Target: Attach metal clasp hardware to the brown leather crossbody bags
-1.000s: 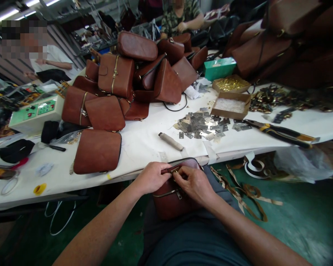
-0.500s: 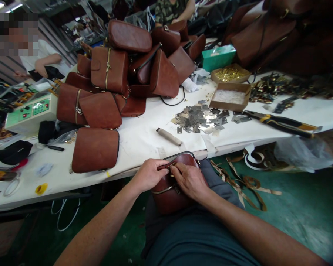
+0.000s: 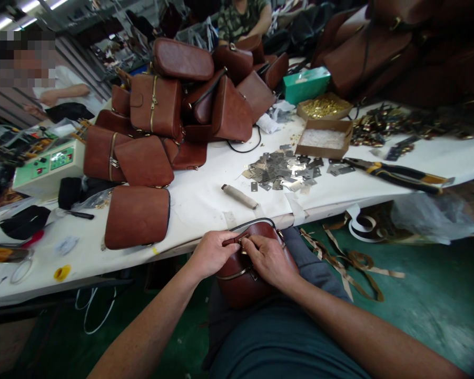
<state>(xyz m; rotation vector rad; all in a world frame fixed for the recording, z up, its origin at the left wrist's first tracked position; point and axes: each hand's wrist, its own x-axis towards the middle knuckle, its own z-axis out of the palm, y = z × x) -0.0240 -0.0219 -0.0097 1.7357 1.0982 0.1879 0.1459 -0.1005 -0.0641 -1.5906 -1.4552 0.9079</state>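
Observation:
A reddish-brown leather bag (image 3: 237, 289) with a zipper rests on my lap, below the table's front edge. My left hand (image 3: 213, 253) pinches the bag's strap tab at the upper left. From the right, my right hand (image 3: 269, 259) presses its closed fingers on the same tab, where a small bit of metal shows between the hands. A thin dark handle arches above them. On the table lie a wrapped rod (image 3: 239, 196) and a heap of flat metal plates (image 3: 280, 169).
Brown bags (image 3: 156, 105) are piled on the white table (image 3: 197, 202). Pliers (image 3: 398, 173), a box of gold pieces (image 3: 324, 107), a cardboard tray (image 3: 323, 138) and a green box (image 3: 306, 85) lie to the right. A control box (image 3: 49, 166) stands left. Two people are across the table.
The view has shifted slightly. Both hands stay at the tab, and the right fingers have moved a little. At the left, the other person's arm has changed position.

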